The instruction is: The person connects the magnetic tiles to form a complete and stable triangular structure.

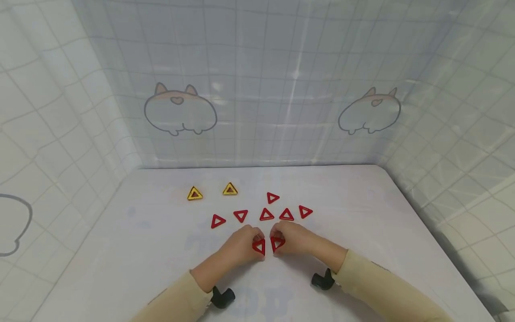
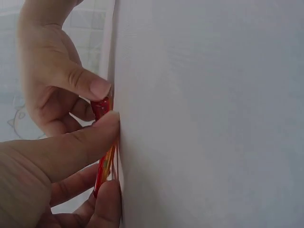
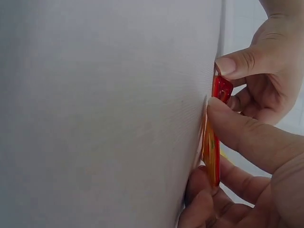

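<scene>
Landmark: the red, glossy, hollow triangular tile (image 1: 263, 247), likely plastic, pinched narrowly between thumb and fingers of the left hand (image 1: 241, 245), held close over the white table surface (image 1: 342, 197); just right of it, a small gap apart, a matching red hollow triangle (image 1: 272, 244), pinched the same way by the right hand (image 1: 295, 236); both grips narrow, each holding one tile.

Handling, my judgement: light, stiff, thin, slightly slippery on the shiny faces, not very fragile; best taken by edges or corners, thumb opposite fingers; wrist views show an orange-yellow tint along the edges.

Beyond the landmark, six loose red hollow triangles (image 1: 267, 219) lie flat, pointing various ways, two to its left, the others slightly to well right; farther beyond and left, two yellow triangular pieces with dark reddish centres (image 1: 195, 197) (image 1: 230, 193); no container visible, so no contents to log; behind all, a grid-patterned curtain (image 1: 257, 112).
</scene>
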Demonstrator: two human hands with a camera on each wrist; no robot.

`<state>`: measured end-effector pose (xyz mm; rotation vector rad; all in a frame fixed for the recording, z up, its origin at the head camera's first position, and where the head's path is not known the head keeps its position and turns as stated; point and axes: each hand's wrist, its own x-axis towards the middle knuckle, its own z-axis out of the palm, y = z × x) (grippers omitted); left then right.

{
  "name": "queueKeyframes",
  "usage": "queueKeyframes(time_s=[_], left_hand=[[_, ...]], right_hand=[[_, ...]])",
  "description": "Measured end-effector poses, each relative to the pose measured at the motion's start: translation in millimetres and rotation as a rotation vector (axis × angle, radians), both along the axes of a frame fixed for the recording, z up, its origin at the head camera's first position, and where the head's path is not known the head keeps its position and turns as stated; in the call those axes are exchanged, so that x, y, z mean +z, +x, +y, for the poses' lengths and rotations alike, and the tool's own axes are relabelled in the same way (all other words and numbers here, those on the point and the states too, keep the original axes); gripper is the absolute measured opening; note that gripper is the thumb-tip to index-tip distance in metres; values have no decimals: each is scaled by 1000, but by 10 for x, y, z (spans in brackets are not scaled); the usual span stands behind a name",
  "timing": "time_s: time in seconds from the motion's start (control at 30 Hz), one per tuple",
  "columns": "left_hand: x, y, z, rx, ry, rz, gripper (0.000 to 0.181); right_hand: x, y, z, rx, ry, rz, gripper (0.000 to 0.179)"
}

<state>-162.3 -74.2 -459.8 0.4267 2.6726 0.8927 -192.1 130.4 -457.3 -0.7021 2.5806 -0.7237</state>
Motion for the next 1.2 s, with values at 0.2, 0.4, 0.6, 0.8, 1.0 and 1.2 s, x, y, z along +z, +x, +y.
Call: queueKeyframes(time_s=[0.2, 0.4, 0.6, 0.8, 1.0, 1.2], left_hand=[[18, 9, -45, 4, 10, -1, 38], [18, 16, -46, 11, 22, -14, 36], [14, -1, -36, -7, 40, -15, 34], [6, -15, -34, -24, 61, -16, 33], [7, -13, -43, -38, 87, -9, 33], [-24, -33, -36, -45, 95, -1, 30]], right_hand=[[-6, 17, 8, 5, 16, 1, 39], [7, 42, 8, 6, -16, -11, 35], [27, 42, -12, 0, -37, -42, 35], [-12, 27, -16, 5, -47, -41, 34], [-20, 24, -4, 5, -65, -34, 33], [1, 41, 6, 6, -74, -24, 32]])
